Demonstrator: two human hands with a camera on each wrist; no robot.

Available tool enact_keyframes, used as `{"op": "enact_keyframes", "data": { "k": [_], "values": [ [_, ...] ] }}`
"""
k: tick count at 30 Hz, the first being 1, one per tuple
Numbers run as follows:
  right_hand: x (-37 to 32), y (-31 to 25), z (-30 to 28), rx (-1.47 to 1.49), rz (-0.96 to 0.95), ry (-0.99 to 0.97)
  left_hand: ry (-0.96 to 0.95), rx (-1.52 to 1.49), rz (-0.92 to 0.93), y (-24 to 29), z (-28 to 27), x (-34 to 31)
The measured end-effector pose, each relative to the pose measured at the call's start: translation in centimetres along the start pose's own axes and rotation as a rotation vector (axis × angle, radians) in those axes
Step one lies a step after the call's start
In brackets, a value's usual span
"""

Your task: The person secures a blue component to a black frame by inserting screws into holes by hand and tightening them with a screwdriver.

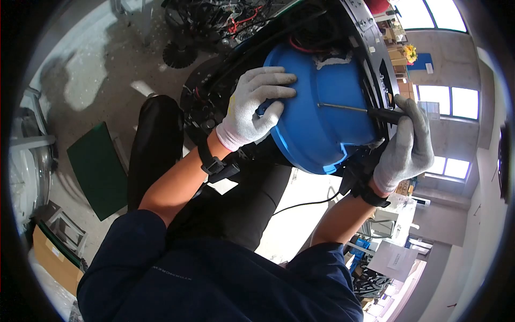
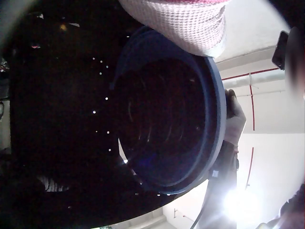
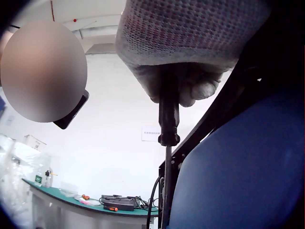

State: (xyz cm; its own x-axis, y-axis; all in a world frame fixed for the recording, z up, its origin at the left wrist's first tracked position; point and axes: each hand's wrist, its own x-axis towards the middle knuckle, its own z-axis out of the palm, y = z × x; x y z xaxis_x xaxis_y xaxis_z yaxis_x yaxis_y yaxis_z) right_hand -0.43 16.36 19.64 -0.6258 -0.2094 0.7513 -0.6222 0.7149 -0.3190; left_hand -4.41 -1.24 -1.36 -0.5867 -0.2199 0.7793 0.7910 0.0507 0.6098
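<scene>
A large, round blue plastic tub-like part [image 1: 306,102] lies on its side within a black frame. My gloved left hand [image 1: 252,107] rests on it near the rim, fingers extended over the blue surface and thumb spread below them. In the left wrist view, the pale glove [image 2: 190,28] sits at the top of the round blue rim [image 2: 218,105], whose inside is dark. My gloved right hand [image 1: 407,142] grips the black handle of a screwdriver [image 3: 168,117]. Its long thin metal shaft [image 1: 343,107] extends across the blue part in the head view.
The black frame [image 1: 370,48] curves around the blue part, with tangled wiring [image 1: 236,24] beyond it. A dark green board [image 1: 99,169] is at the left. A black cable [image 1: 306,204] runs below the blue part. A green-topped bench [image 3: 90,206] holds tools along the wall.
</scene>
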Motion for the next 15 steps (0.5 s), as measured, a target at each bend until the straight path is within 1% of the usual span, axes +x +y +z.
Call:
{"op": "enact_keyframes", "data": {
  "k": [2, 3, 5, 6, 7, 9, 10, 11, 12, 13, 14, 15],
  "values": [
    [0.0, -0.5, 0.1, 0.06, 0.069, 0.021, -0.016, 0.018, 0.0, 0.3, -0.2, 0.1],
    [0.1, -0.4, 0.0, 0.056, 0.071, 0.025, -0.03, 0.039, 0.003, 0.5, -0.3, 0.3],
    [0.2, -0.2, 0.0, 0.067, 0.05, -0.014, -0.055, 0.076, 0.002, 0.8, -0.4, 0.8],
    [0.3, -0.4, -0.1, 0.057, 0.069, -0.035, -0.077, 0.118, -0.001, 1.0, -0.5, 1.1],
    [0.6, 0.1, -0.2, 0.049, 0.031, -0.06, -0.092, 0.114, 0.01, 1.6, -0.6, 1.8],
    [1.0, -0.2, 0.1, 0.109, 0.087, -0.084, -0.141, 0.207, -0.008, 3.5, -0.5, 3.4],
    [1.2, 0.4, -0.1, 0.132, 0.067, -0.121, -0.126, 0.216, 0.059, 4.1, -0.1, 4.1],
    [1.2, 0.2, -0.1, -0.034, 0.058, -0.121, -0.166, 0.197, 0.071, 4.7, 0.2, 4.9],
    [1.2, 0.5, 0.0, 0.013, 0.091, -0.13, -0.213, 0.178, 0.042, 5.2, 0.7, 5.7],
    [1.0, 0.7, 0.4, 0.025, 0.132, -0.058, -0.271, 0.157, 0.014, 5.7, 1.4, 6.2],
    [2.0, 1.5, 1.5, 0.118, -0.106, -0.043, -0.242, 0.227, 0.019, 5.7, 1.9, 6.5],
    [2.1, -3.1, 0.2, -0.128, 0.091, -0.121, -0.279, 0.213, -0.133, 5.9, 2.1, 6.6]
  ]
}}
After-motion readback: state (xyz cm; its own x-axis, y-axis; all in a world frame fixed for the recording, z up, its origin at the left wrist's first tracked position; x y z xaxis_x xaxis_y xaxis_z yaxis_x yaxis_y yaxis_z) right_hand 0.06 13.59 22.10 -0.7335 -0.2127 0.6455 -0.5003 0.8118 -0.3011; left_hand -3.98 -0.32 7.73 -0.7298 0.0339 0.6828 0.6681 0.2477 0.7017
